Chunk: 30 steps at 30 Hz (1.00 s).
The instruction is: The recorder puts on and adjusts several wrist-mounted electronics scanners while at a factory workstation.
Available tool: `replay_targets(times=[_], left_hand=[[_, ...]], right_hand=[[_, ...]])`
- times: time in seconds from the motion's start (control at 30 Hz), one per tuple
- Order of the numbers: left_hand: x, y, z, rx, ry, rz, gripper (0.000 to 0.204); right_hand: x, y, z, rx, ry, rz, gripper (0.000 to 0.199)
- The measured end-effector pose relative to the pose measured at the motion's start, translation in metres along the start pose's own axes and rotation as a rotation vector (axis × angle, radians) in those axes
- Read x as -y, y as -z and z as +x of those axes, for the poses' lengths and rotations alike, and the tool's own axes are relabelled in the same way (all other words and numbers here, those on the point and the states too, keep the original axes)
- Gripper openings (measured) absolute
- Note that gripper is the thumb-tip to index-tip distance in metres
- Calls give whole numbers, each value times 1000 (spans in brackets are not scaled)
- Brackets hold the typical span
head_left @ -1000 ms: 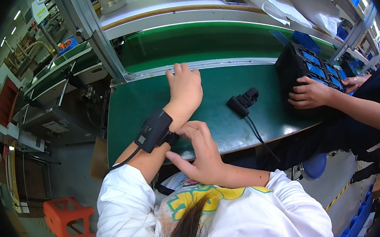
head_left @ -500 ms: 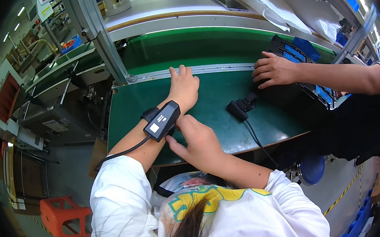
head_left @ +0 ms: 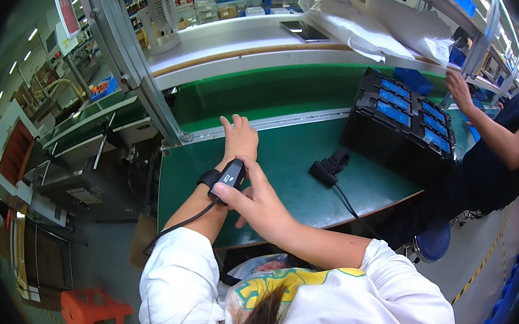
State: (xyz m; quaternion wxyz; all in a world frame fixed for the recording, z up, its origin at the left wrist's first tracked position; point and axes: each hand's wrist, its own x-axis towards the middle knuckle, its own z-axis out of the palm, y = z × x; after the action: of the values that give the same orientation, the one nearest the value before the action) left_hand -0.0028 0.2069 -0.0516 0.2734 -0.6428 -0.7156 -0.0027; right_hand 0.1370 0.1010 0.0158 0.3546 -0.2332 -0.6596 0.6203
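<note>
Over the last sec or so, the R hand [head_left: 255, 198] has been shifted from the near side of the L wrist onto the small black box [head_left: 231, 177] strapped there: its thumb is now pressed on the near end and the index finger laid at the far end, so the box is clasped in it. Handling is thus, as judged, being done on the box's body rather than around the strap [head_left: 209, 177]. The L hand [head_left: 241, 139] is held out toward the bench's far edge, fingers parted, w/ nothing seen in it. A cable [head_left: 181, 224] is run from the box back along the forearm to the white sleeve [head_left: 179, 271].

A 2nd black box [head_left: 322, 172] w/ a band [head_left: 337, 160] is left untouched on the bench [head_left: 282, 206], R of the hands. The co-worker's hand [head_left: 459, 90], reached over the black crate [head_left: 370, 139] ½ sec ago, has been taken off to the R, so the crate's blue inserts [head_left: 395, 98] are better shown.

Hard to make out: the underside of the L wrist is hidden, so whether the strap is fastened can't be told; the R hand's other fingers are partly covered by the forearm; the 2nd box's cord [head_left: 347, 201] is lost past the near edge.
</note>
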Motion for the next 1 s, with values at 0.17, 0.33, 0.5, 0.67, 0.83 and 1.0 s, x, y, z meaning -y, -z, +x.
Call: replay_targets(times=[0.17, 0.33, 0.5, 0.67, 0.83, 1.0], left_hand=[[6, -11, 5, 71, -45, 181, 23], [15, -32, 7, 316, 149, -499, 19], [11, -39, 9, -76, 365, -1311, 20], [6, -19, 0, -93, 1031, -1798, 17], [-9, -22, -9, -73, 1328, -1900, 17], [-4, -30, -6, -335, 851, -1100, 13]], right_hand=[[-32, -13, 23, -188, 107, -205, 73], [-38, 1, 29, -65, 156, -115, 71], [-21, 4, 23, 12, 74, -16, 68], [-13, 8, 16, 7, -7, 15, 60], [-14, 11, 22, 29, -18, -16, 61], [-4, 18, 17, 38, -171, 134, 57]])
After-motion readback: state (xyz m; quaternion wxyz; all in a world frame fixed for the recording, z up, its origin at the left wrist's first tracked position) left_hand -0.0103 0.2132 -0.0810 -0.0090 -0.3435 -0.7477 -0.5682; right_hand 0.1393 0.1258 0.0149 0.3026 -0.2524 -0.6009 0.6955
